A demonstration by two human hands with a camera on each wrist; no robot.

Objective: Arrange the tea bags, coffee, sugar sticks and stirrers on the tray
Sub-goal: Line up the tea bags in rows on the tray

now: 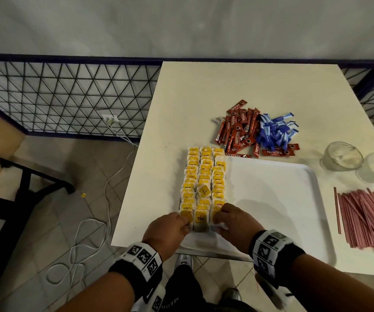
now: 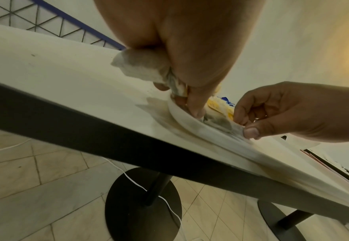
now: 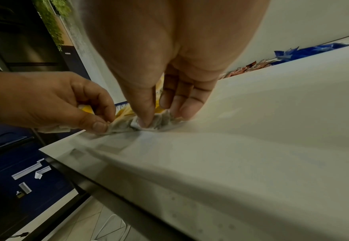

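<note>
Seen only from the head view: three neat columns of yellow-tagged tea bags (image 1: pixel 204 183) filling the left strip of the white tray (image 1: pixel 271 199), at 9 o'clock on its surface; a heap of red coffee sticks (image 1: pixel 237 134) on the table (image 1: pixel 181 97) at 12 o'clock of the tray, touching a heap of blue sugar sticks (image 1: pixel 276 131) at their 3 o'clock; pink stirrers (image 1: pixel 366 219) fanned out at 3 o'clock beyond the tray rim; two clear glass cups (image 1: pixel 342 156) at 2 o'clock. Shown only by the wrist views: finger detail at the near tray edge.

Left hand (image 2: pixel 181 53) with fingers curled, pinching a crumpled tea bag (image 2: pixel 142 65) at the tray's near left corner. Right hand (image 3: pixel 169 65) with thumb and fingertips pressed together on the nearest tea bag (image 3: pixel 161 122) of the right column, gathering its paper.

Bags pale, papery, darker where the tea shows through, each topped by a yellow tag; one in the middle column lying askew.

Legible: "TEA" on the nearest middle tag, "NESCAFE CLASSIC" on the red sticks. Blue sticks' print too small to read.
</note>
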